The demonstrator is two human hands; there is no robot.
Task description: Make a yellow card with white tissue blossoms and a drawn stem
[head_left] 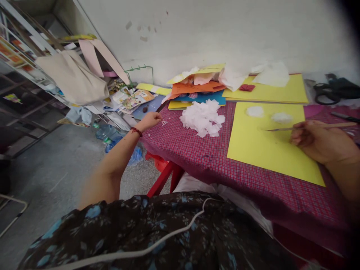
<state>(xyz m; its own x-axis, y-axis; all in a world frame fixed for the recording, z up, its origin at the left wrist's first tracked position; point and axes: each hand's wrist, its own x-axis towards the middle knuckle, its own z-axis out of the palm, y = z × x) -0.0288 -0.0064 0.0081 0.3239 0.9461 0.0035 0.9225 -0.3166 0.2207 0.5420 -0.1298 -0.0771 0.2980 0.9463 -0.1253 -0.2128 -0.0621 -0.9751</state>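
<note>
Right hand (pixel 323 140) pinches a thin stick (pixel 284 129) pen-fashion, presumably for fine control, its tip near white tufts (pixel 255 111) on the yellow sheet (pixel 258 150). Left hand (pixel 152 120), fingers curled together, is beside white scraps (pixel 164 122); any grip cannot be told.

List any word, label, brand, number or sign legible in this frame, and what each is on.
None can be read.
Printed leaflet beside the tote bag: any lettering is too small and blurred.
Yellow sheet atop the paper pile: faint marks, too blurred to tell whether they're writing.
Front yellow sheet: no lettering visible.
</note>
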